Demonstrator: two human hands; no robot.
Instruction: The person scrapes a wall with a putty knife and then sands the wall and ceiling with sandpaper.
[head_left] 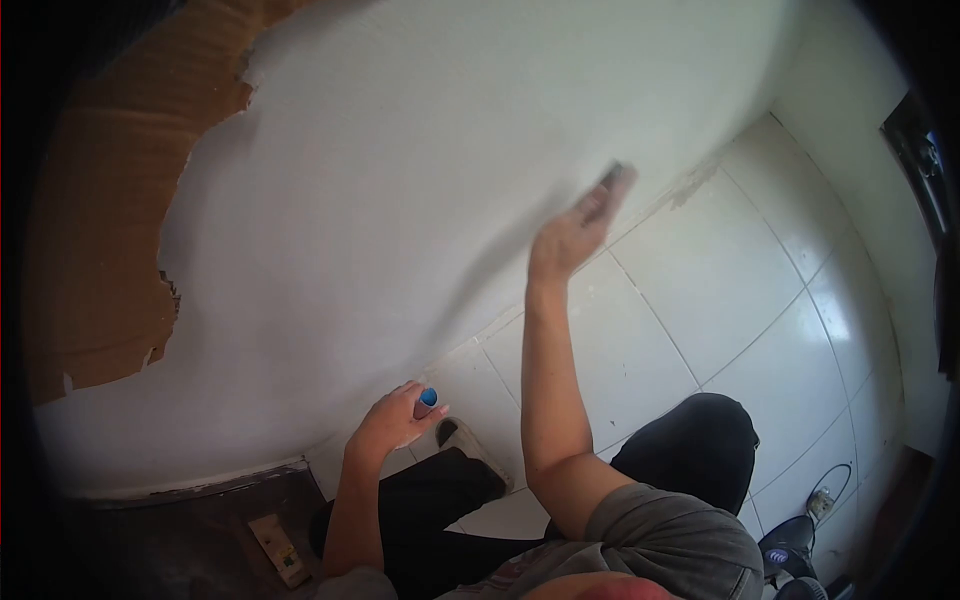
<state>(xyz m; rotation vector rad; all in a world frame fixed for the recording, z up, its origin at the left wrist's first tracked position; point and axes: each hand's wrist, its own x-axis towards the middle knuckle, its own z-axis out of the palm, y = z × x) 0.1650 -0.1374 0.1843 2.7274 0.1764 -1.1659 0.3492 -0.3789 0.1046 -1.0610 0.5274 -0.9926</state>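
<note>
My right hand (570, 240), smeared by motion, is stretched out to the low part of a white wall (400, 160). Its fingers close around a small dark thing (612, 180), too blurred to name. Lower down, near the foot of the wall, my left hand (390, 418) grips a small round thing with a blue end (428, 397). The fingers cover most of it, so its kind does not show. Whether the right hand touches the wall cannot be made out.
Torn brown cardboard (110, 220) covers the wall at left. White floor tiles (720, 290) meet the wall along a stained edge. A wooden piece (278, 550) lies on dark flooring at lower left. A corded device (822, 503) and a black object (788, 545) are at lower right.
</note>
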